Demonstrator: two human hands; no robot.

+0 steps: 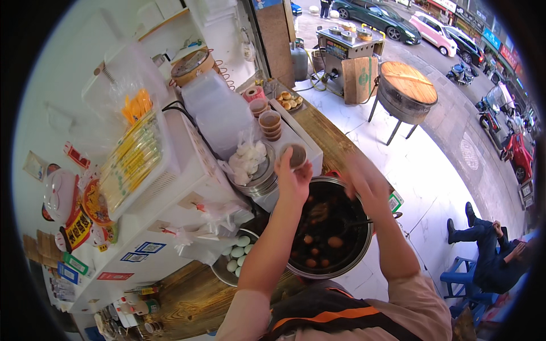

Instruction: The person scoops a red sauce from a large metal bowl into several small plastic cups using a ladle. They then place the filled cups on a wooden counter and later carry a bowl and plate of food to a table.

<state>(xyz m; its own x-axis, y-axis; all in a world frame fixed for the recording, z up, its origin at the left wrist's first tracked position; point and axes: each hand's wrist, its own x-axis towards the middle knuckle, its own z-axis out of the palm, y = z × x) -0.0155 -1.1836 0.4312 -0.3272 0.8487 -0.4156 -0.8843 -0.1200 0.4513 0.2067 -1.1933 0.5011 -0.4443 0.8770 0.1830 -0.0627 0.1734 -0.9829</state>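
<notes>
My left hand (296, 174) grips a small plastic cup (295, 156) with brown contents, held near the corner of a white counter. Blurred by motion, my right hand (367, 181) hangs over the right rim of a large round pot, fingers apart and nothing visible in them. Below both hands stands that metal pot (362, 251), full of dark liquid with several brown eggs (335, 242) in it. A dark handle (358, 222) crosses its right rim. Just beyond the left hand, a stack of similar cups (270, 123) sits on the white counter (305, 143).
Left of the pot is a metal bowl of pale eggs (237, 252), partly behind my left forearm. Plastic bags (247, 160) lie on stacked metal plates (265, 187). Packed chopsticks (132, 162) fill a white basket. A wooden-lidded drum (407, 83) stands beyond; a person (490, 251) sits at right.
</notes>
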